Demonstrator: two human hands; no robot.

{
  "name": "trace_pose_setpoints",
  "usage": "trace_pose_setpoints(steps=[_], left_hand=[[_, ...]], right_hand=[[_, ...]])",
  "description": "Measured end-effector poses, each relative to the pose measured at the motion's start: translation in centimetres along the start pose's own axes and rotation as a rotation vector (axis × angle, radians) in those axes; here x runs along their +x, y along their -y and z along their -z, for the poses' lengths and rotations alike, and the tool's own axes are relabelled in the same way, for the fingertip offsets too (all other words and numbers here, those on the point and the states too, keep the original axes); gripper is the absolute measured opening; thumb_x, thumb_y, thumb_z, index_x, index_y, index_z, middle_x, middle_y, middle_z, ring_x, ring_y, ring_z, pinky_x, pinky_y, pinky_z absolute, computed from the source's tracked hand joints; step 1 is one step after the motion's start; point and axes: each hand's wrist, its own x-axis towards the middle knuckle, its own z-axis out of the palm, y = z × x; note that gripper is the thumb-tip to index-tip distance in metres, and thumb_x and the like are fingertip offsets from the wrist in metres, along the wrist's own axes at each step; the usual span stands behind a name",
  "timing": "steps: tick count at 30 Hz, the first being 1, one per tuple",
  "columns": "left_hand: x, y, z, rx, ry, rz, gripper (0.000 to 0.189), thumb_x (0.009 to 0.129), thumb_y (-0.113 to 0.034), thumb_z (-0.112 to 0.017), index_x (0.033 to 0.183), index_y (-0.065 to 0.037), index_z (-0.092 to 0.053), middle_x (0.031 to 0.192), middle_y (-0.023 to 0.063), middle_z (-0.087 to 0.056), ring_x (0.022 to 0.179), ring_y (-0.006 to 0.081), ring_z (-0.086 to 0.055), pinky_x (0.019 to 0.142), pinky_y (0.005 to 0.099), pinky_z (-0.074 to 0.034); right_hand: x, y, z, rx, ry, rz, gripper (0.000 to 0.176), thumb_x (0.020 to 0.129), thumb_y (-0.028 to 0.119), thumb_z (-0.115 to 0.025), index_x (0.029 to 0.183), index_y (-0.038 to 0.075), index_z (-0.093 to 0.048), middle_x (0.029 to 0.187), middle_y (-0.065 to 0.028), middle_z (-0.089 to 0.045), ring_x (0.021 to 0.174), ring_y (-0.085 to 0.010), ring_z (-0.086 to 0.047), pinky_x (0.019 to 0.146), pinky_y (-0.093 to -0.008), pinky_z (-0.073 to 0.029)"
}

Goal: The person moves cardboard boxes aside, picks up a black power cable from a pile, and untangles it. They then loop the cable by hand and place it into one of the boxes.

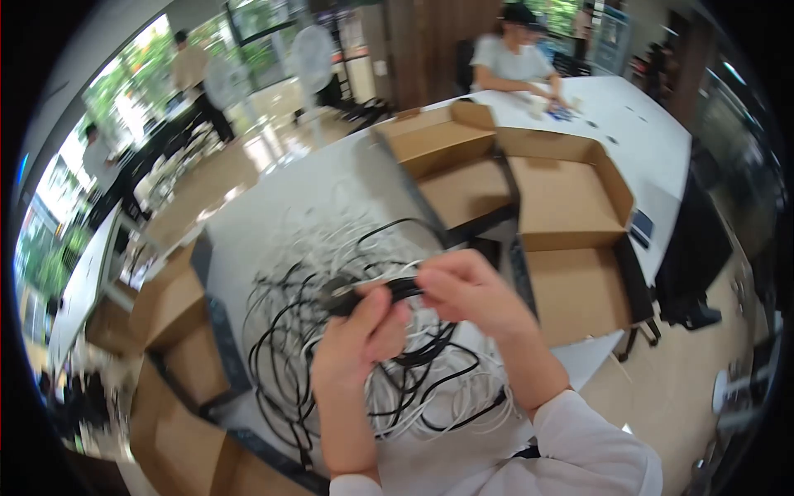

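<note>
For me the main risk is the tangle. The thin black cable (389, 291) that both hands hold runs down into the tangled pile of black and white cables (285, 355) on the white desk (331, 178). I judge that an upward pull could drag other loops with it, tighten a knot, or sweep part of the pile over the near edge of the desk, because the pile lies close to that edge. A second risk is the grip: the held part looks like a short gathered bundle, and if one hand loosens, the turns could spring open and fall into the pile. The fingers are blurred, so I cannot tell where the plug end is. The left hand (364, 331) rises from below with the forearm almost upright, and its fingers and thumb are closed around the bundle. The right hand (467, 289) comes in from the right with the wrist bent inward and the fingers curled on the same bundle, touching the left hand. Both hands are above the pile. Open brown cardboard boxes (571, 198) stand just beyond it, and a seated person (513, 58) is well apart at the far end.
</note>
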Motion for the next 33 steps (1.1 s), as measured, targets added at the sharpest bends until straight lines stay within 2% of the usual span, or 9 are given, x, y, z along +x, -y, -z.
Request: trace_pose_setpoints(steps=[4,7,10,14,15,19,22,29,33], left_hand=[[-0.2,-0.4,-0.6,0.087,-0.108,-0.154,0.047,0.092,-0.052,-0.049,0.085,-0.006,-0.05,0.046,-0.005,-0.031,0.037,0.0068,-0.026,0.039,0.025,-0.02],[-0.4,-0.8,0.5,-0.146,-0.061,-0.31,0.048,0.092,-0.055,-0.043,0.083,-0.008,-0.048,0.046,-0.0039,-0.031,0.036,0.0072,-0.024,0.037,0.0245,-0.018],[-0.9,-2.4,0.6,-0.435,0.023,-0.505,0.046,0.095,-0.052,-0.041,0.082,-0.008,-0.044,0.047,-0.0026,-0.029,0.036,0.008,-0.023,0.037,0.0244,-0.018],[-1.2,-3.9,1.5,-0.53,0.102,-0.746,0.044,0.097,-0.046,-0.043,0.074,-0.009,-0.037,0.047,-0.0017,-0.027,0.036,0.0081,-0.022,0.038,0.0235,-0.018],[-1.2,-4.0,1.9,-0.545,0.074,-0.792,0.046,0.097,-0.047,-0.043,0.071,-0.01,-0.036,0.047,-0.0017,-0.028,0.035,0.008,-0.022,0.036,0.0236,-0.017],[-1.4,-4.3,2.5,-0.542,-0.046,-0.89,0.05,0.096,-0.047,-0.045,0.062,-0.014,-0.03,0.047,-0.0026,-0.026,0.033,0.0075,-0.018,0.036,0.0226,-0.016],[-1.4,-4.3,2.0,-0.524,-0.063,-0.902,0.05,0.097,-0.046,-0.045,0.061,-0.015,-0.03,0.047,-0.003,-0.025,0.034,0.0074,-0.018,0.036,0.0225,-0.016],[-2.0,-4.6,1.9,-0.519,-0.07,-0.955,0.05,0.097,-0.045,-0.045,0.061,-0.015,-0.03,0.047,-0.0029,-0.022,0.038,0.0074,-0.019,0.037,0.0228,-0.016],[-2.1,-4.6,1.3,-0.53,-0.026,-0.865,0.05,0.098,-0.044,-0.043,0.061,-0.014,-0.029,0.048,-0.0026,-0.021,0.039,0.008,-0.017,0.038,0.0229,-0.016]], right_hand=[[1.0,-1.8,-0.9,0.016,-0.052,0.186,0.027,0.095,0.025,-0.054,0.084,0.002,-0.06,0.061,0.0046,-0.046,0.054,-0.0022,-0.038,0.048,-0.0202,-0.03],[0.9,-1.9,-0.9,-0.204,-0.027,0.195,0.025,0.094,0.02,-0.056,0.108,-0.001,-0.056,0.088,-0.0015,-0.059,0.084,-0.0074,-0.054,0.075,-0.0241,-0.046],[0.7,-1.3,-1.6,-0.521,-0.121,0.432,0.037,0.086,0.017,-0.065,0.116,-0.001,-0.052,0.104,-0.0106,-0.059,0.091,-0.0197,-0.058,0.083,-0.0287,-0.045],[-0.2,-1.0,-2.6,-0.685,-0.394,0.902,0.027,0.078,0.005,-0.069,0.104,0.001,-0.063,0.105,-0.0122,-0.058,0.09,-0.0225,-0.06,0.078,-0.0309,-0.047],[-0.8,-1.1,-2.8,-0.547,-0.33,0.971,0.019,0.077,0.0,-0.068,0.095,0.002,-0.066,0.098,-0.0118,-0.062,0.082,-0.0205,-0.061,0.071,-0.0308,-0.049],[-2.1,-0.1,-3.5,-0.356,0.372,0.433,0.018,0.085,0.006,-0.063,0.101,-0.002,-0.064,0.088,-0.0118,-0.068,0.073,-0.018,-0.063,0.066,-0.0289,-0.05],[-1.3,-1.8,-3.7,-0.256,0.424,0.113,0.028,0.088,0.015,-0.063,0.11,-0.004,-0.061,0.093,-0.0135,-0.069,0.082,-0.0181,-0.066,0.067,-0.0293,-0.05],[-1.6,-0.3,-3.4,-0.651,0.322,0.249,0.049,0.092,0.027,-0.06,0.125,-0.008,-0.049,0.121,-0.0244,-0.058,0.11,-0.0288,-0.059,0.091,-0.0363,-0.046],[0.2,-3.2,-2.4,-0.611,0.084,0.397,0.054,0.092,0.026,-0.059,0.131,-0.008,-0.042,0.132,-0.0212,-0.049,0.122,-0.0282,-0.05,0.104,-0.0353,-0.037]])
